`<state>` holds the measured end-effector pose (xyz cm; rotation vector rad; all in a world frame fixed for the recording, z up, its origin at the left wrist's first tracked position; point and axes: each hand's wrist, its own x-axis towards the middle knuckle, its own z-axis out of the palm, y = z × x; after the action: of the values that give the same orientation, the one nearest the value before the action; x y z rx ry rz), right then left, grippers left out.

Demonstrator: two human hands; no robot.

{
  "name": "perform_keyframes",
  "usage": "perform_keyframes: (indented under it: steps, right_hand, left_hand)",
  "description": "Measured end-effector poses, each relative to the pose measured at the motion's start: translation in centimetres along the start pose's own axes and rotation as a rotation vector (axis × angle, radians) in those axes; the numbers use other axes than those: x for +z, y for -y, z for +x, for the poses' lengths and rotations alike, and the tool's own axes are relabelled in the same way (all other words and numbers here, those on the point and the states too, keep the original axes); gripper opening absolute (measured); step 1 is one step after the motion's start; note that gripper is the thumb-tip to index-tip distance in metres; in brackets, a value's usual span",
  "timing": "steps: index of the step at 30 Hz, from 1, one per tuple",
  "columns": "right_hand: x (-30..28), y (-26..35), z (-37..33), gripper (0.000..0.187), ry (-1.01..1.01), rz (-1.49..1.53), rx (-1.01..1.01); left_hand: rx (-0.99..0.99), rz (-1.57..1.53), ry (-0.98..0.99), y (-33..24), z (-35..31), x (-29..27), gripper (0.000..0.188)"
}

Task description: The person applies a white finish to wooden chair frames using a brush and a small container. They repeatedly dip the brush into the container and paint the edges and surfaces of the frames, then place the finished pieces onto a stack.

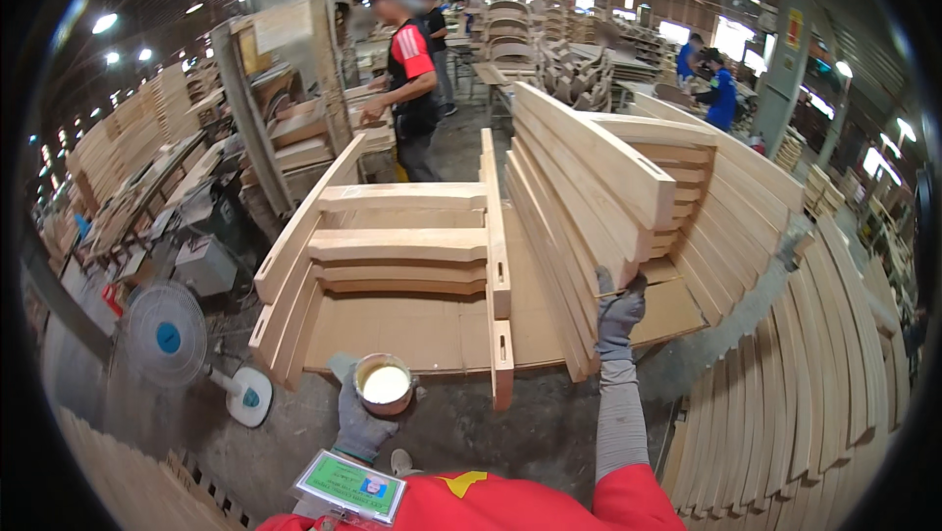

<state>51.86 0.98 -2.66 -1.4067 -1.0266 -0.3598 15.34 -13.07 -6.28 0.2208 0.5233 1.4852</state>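
Observation:
Low at centre-left, my gloved left hand [363, 423] is wrapped round a small cup [384, 386] of pale cream liquid. My right hand [619, 320], in a grey glove, is raised against the near end of the right-hand stack of wooden frames [589, 173]. Its fingers are curled; what lies in them is too small to make out. Left of that stack, more wooden frames [402, 244] lie piled, with curved crosspieces between long side rails. Slots show in the near rail ends. Both stacks rest on a cardboard-covered table [412, 330].
A standing fan [169, 337] is on the floor at left. Rows of curved wooden pieces [785, 403] stand at lower right, and more timber [137, 472] lies at lower left. A person [407, 79] in red and black stands beyond the table; others work farther back.

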Motion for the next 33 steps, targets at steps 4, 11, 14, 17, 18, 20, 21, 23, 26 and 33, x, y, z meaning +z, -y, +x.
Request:
perform_keyframes:
  steps: [4, 11, 14, 17, 18, 20, 21, 23, 26, 33]
  right_hand:
    - [-0.2, 0.2, -0.1, 0.05, 0.022, -0.006, -0.012]
    - [0.0, 0.5, -0.2, 0.047, 0.029, 0.075, 0.015]
    - [0.0, 0.5, -0.1, 0.046, 0.013, 0.089, -0.011]
    - [0.1, 0.7, -0.1, 0.046, 0.007, 0.083, -0.029]
    - [0.1, 0.7, -0.2, 0.046, 0.016, 0.075, -0.017]
    - [0.0, 0.2, -0.2, 0.047, 0.021, 0.054, -0.01]
    - [-0.1, -0.1, 0.0, 0.048, 0.018, 0.038, -0.018]
    - [-0.1, -0.1, 0.0, 0.049, 0.021, 0.046, -0.026]
    - [0.1, 0.3, -0.2, 0.051, 0.037, 0.09, -0.024]
    - [-0.2, 0.2, 0.0, 0.053, 0.061, 0.106, -0.001]
  left_hand:
    - [-0.139, -0.129, 0.01, 0.0, -1.8, 0.8, 0.047]
    - [-0.008, -0.087, 0.196, 0.1, -2.6, -2.6, 0.044]
    - [-0.053, -0.095, 0.062, -0.1, -3.5, -2.7, 0.047]
    - [0.207, 0.257, 0.094, 0.5, -4.2, -2.4, 0.049]
    - [0.227, 0.258, 0.093, 0.6, -4.6, -2.1, 0.05]
    - [0.063, -0.076, 0.068, 0.0, -5.7, -0.4, 0.05]
    - [0.038, -0.082, 0.044, 0.1, -5.7, -0.6, 0.05]
    - [-0.006, -0.088, -0.012, -0.1, -6.2, -1.2, 0.05]
    - [0.033, -0.043, 0.024, -0.3, -7.0, -1.4, 0.049]
    - [0.025, -0.043, -0.019, -0.2, -7.4, -1.1, 0.044]
